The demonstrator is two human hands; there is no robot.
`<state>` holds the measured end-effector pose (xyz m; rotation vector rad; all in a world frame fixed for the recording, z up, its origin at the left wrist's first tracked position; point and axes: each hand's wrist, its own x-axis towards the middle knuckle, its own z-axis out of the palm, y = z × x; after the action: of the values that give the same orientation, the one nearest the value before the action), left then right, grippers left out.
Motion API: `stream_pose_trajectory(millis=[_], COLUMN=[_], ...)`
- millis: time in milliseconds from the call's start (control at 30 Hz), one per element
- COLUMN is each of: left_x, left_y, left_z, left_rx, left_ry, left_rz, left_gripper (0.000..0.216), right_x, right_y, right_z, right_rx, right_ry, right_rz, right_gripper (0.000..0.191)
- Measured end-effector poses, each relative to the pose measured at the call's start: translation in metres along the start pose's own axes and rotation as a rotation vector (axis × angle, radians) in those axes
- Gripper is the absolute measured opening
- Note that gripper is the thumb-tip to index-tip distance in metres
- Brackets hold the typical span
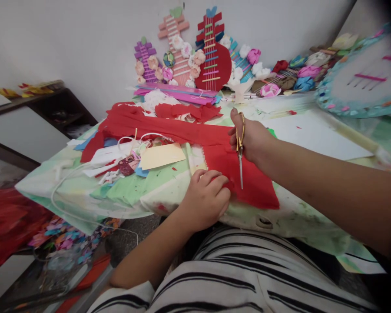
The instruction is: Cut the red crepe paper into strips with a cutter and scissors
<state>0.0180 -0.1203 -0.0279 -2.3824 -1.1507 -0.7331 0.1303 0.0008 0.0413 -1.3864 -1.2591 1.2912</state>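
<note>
A long red paper strip (182, 130) lies across the table, its near end (257, 187) hanging over the front edge. My right hand (250, 137) grips gold-handled scissors (240, 152) whose blades point toward me over the red paper. My left hand (207, 198) is closed, its fingers pinching the near edge of the red paper just left of the blade tips.
Cream card (161, 155), white cord (130, 141) and paper scraps lie at left on the green-stained table cover (117, 195). Paper guitars (215, 56) and paper flowers (270, 89) line the wall. A round blue-rimmed piece (361, 82) is at right. White paper sheet (313, 130) beside my right arm.
</note>
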Motion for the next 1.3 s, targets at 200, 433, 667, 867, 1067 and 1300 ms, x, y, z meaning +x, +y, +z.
stream_pose_trajectory(millis=[200, 433, 667, 867, 1067, 1300], left_x=[0.0, 0.0, 0.002, 0.019, 0.048, 0.088], left_y=[0.002, 0.003, -0.001, -0.017, -0.046, -0.077], left_z=[-0.001, 0.001, -0.003, -0.015, -0.022, -0.014], left_rx=[0.03, -0.005, -0.111, -0.053, 0.034, -0.037], left_ry=[0.051, 0.099, 0.099, 0.077, -0.069, -0.176], left_rz=[0.016, -0.015, -0.097, -0.243, -0.37, -0.49], left_gripper=[0.012, 0.006, 0.009, 0.011, 0.01, 0.008], right_x=[-0.003, -0.016, 0.004, 0.051, 0.064, 0.069], right_y=[-0.037, -0.09, -0.076, -0.044, -0.032, -0.036], right_z=[-0.001, -0.025, -0.034, -0.029, -0.036, -0.055], right_rx=[0.127, 0.177, 0.216, 0.241, 0.371, 0.361], right_ry=[-0.034, -0.019, -0.122, -0.264, -0.175, -0.039], right_rz=[0.003, -0.218, -0.512, -0.401, -0.285, -0.312], right_gripper=[0.047, 0.053, 0.055, 0.048, 0.049, 0.042])
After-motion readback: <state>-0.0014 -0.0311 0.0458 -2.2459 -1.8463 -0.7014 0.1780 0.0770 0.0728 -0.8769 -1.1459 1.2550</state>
